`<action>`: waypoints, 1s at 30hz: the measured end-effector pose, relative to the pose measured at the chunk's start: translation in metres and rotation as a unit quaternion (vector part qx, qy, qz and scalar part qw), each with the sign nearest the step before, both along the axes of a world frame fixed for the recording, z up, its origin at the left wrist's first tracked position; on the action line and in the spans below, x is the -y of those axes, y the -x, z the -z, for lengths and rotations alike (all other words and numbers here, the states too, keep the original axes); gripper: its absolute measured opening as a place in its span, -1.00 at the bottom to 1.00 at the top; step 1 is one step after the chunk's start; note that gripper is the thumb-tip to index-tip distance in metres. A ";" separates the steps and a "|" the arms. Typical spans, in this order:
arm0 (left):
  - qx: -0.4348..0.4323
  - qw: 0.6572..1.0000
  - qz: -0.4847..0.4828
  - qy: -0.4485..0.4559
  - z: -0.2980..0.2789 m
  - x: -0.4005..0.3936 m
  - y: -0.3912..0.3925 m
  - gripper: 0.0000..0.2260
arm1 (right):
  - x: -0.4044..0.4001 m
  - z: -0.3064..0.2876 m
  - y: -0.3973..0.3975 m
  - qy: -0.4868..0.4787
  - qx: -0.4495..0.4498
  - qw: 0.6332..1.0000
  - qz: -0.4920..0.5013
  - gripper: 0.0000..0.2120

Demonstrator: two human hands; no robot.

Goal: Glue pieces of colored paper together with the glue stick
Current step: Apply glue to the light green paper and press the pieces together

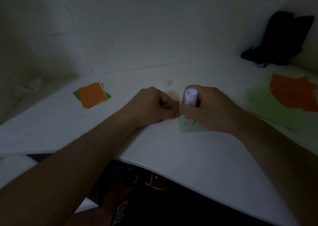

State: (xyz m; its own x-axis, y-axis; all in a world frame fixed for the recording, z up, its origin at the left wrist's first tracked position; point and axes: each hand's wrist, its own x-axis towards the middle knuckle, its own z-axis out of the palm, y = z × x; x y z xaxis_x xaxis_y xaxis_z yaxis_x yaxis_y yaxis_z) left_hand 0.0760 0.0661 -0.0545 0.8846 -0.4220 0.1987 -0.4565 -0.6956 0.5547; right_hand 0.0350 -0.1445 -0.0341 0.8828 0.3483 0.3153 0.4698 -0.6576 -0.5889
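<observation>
My right hand (211, 108) grips a white glue stick (190, 98) upright, its lower end down on a small pale green paper square (191, 128) on the white table (172, 148). My left hand (151, 105) sits just left of it with fingers curled, fingertips meeting the right hand's at the paper's upper corner. What the left fingers pinch is hidden. A stack of small paper squares (92, 97), orange on top with green and yellow beneath, lies at the left.
A large pale green sheet (268, 107) with orange pieces (294, 95) stuck on it lies at the right. A black bag (278, 41) stands in the far right corner against the wall. The table's curved front edge runs close to my body.
</observation>
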 end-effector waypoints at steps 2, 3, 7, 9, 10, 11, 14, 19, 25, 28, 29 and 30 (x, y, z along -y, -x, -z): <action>0.007 1.000 0.005 -0.005 0.000 0.000 0.000 -0.84 | -0.002 0.000 0.001 0.016 0.007 1.000 -0.006 -0.81; 0.009 1.000 0.008 -0.008 0.000 0.000 0.000 -0.84 | -0.003 -0.001 0.001 0.025 0.011 1.000 -0.011 -0.78; 0.012 1.000 0.008 -0.010 -0.002 0.000 0.003 -0.82 | 0.003 -0.001 -0.001 -0.031 0.001 0.999 -0.016 -0.79; 0.000 1.000 0.005 0.004 -0.002 -0.001 0.003 -0.82 | 0.007 -0.002 -0.005 -0.089 0.013 0.996 0.010 -0.79; -0.004 1.000 0.005 0.008 -0.002 -0.001 0.004 -0.83 | 0.007 -0.003 -0.005 -0.106 0.025 0.994 0.020 -0.77; -0.002 1.000 0.006 0.005 -0.002 -0.001 0.004 -0.85 | 0.006 -0.003 -0.005 -0.113 0.030 0.993 0.021 -0.75; 0.009 1.000 0.015 -0.015 -0.004 -0.001 0.005 -0.87 | -0.001 0.001 0.000 -0.072 0.008 0.997 -0.009 -0.75; -0.017 1.000 0.015 -0.019 -0.006 -0.002 0.006 -0.85 | -0.004 0.005 0.003 -0.027 -0.021 0.999 -0.017 -0.80; -0.049 0.999 0.000 0.002 -0.009 -0.002 0.007 -0.62 | -0.006 0.002 0.008 -0.017 -0.041 0.998 -0.040 -0.81; -0.049 0.999 0.001 0.002 -0.010 0.000 0.009 -0.57 | -0.006 0.001 0.010 -0.024 -0.048 0.997 -0.052 -0.82; -0.049 0.999 0.000 0.001 -0.010 0.000 0.009 -0.56 | -0.006 0.002 0.010 -0.027 -0.048 0.997 -0.056 -0.83; -0.049 0.999 0.000 -0.001 -0.009 0.000 0.008 -0.56 | -0.006 0.002 0.011 -0.031 -0.049 0.997 -0.059 -0.83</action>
